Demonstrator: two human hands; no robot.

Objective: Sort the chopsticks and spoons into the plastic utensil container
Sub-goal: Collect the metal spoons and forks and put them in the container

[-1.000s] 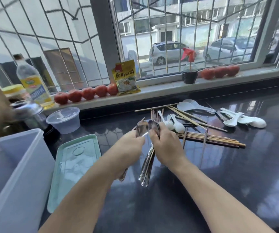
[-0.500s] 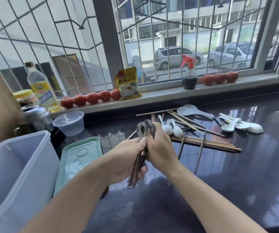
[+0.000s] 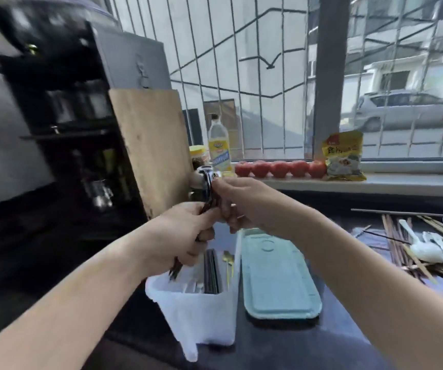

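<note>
Head view. One white plastic utensil container (image 3: 201, 311) near the counter's (image 3: 348, 329) front edge; one green lid (image 3: 276, 276) just beside it on the right. Five tomatoes (image 3: 279, 168) on the windowsill. Two white spoons (image 3: 439, 252) plainly seen on loose chopsticks (image 3: 401, 244) at the right edge.

Half a second ago the metal spoons (image 3: 207, 182) were held over mid-counter; now above the container.

Left hand (image 3: 183, 236) grips their handles; right hand (image 3: 241, 201) pinches the bundle near the bowls, upright.
</note>
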